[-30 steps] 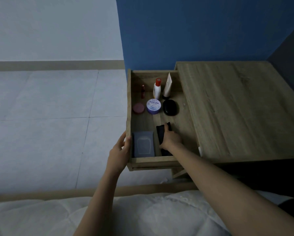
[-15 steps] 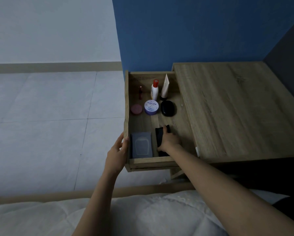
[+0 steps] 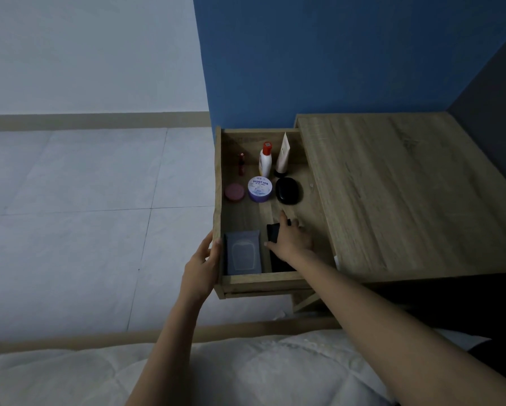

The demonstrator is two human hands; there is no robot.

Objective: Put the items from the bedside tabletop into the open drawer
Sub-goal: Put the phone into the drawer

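Drawer contents, counted: one red lipstick, one white bottle with a red cap and one pale tube along the far wall; one pink round compact, one purple-and-white jar and one black oval case in a row across the middle; one grey-blue wipes pack in the near left corner; one black flat item beside it, by the near edge. Bedside tabletop is bare wood.

Compared with half a second ago, my right hand has loosened: the fingers now spread, resting on the black item rather than curled around it. My left hand stays clasped on the drawer's left wall near the front corner, thumb over the rim.

That black item is dark, matte and rectangular, lying flat, its near end hidden under my wrist.
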